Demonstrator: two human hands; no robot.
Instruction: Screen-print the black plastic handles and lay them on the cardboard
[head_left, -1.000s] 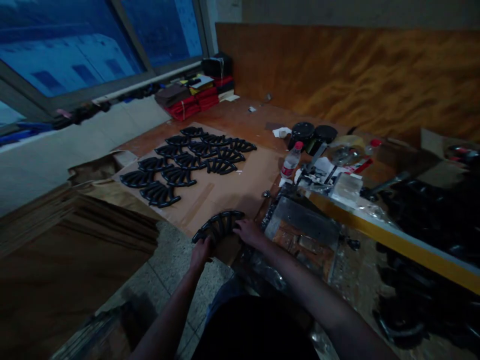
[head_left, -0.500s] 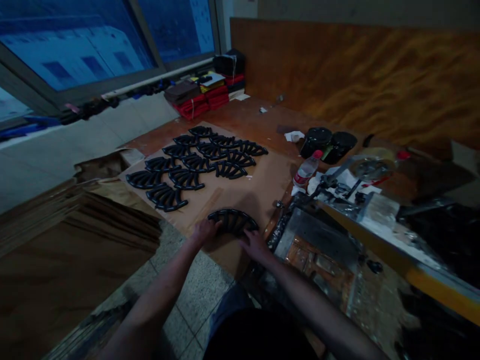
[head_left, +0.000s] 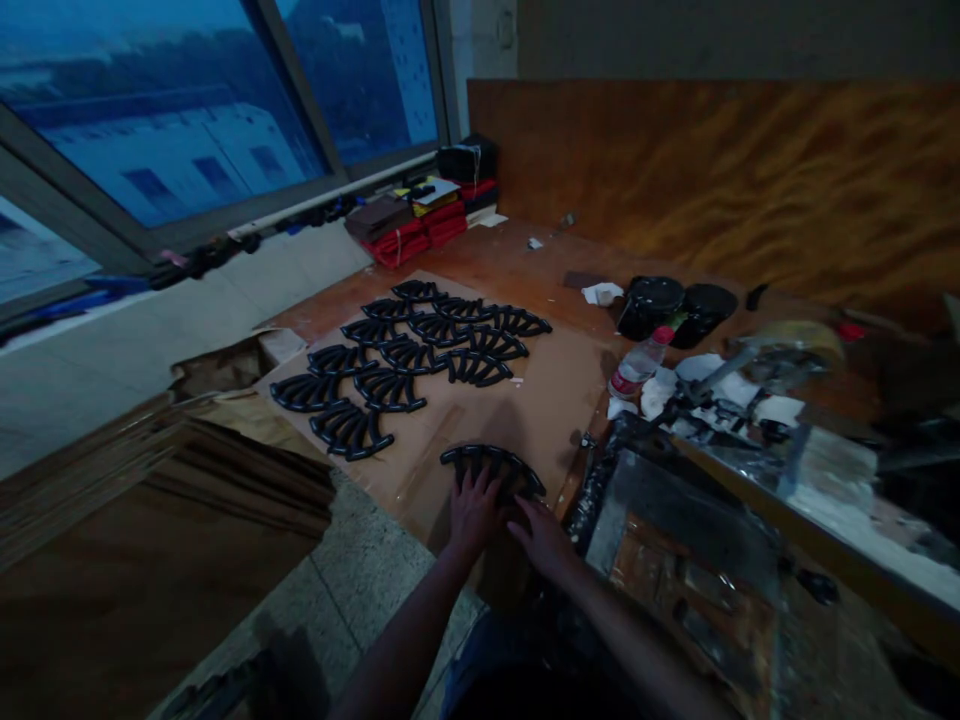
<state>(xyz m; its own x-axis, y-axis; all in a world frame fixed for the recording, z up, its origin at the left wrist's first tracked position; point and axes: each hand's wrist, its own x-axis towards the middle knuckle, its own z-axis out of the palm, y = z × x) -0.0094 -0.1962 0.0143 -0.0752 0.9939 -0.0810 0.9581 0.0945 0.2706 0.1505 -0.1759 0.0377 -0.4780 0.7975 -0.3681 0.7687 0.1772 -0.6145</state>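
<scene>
A black, glossy fan-shaped piece with several ribs (head_left: 491, 458) lies on a brown cardboard sheet (head_left: 555, 385) close in front of me. My left hand (head_left: 472, 510) rests flat over its lower left part, fingers spread along the ribs. At its lower right edge is my right hand (head_left: 544, 535), fingers apart, the tips beside or touching the piece. Farther off, several similar black fan-shaped pieces (head_left: 409, 352) lie in rows on the same sheet. Both hands cover part of the near piece's inner edge.
On the right stand a plastic bottle with a red cap (head_left: 641, 362), two black rolls (head_left: 651, 305) and a cluttered metal machine (head_left: 690, 500). Stacked flat cardboard (head_left: 180, 510) is at the left. Folded red cloth (head_left: 409, 240) lies at the back under the window.
My left hand has moved from the piece's left end onto its ribs, fingers now spread. The right hand's fingers have loosened at the right end. The view has tilted up slightly.
</scene>
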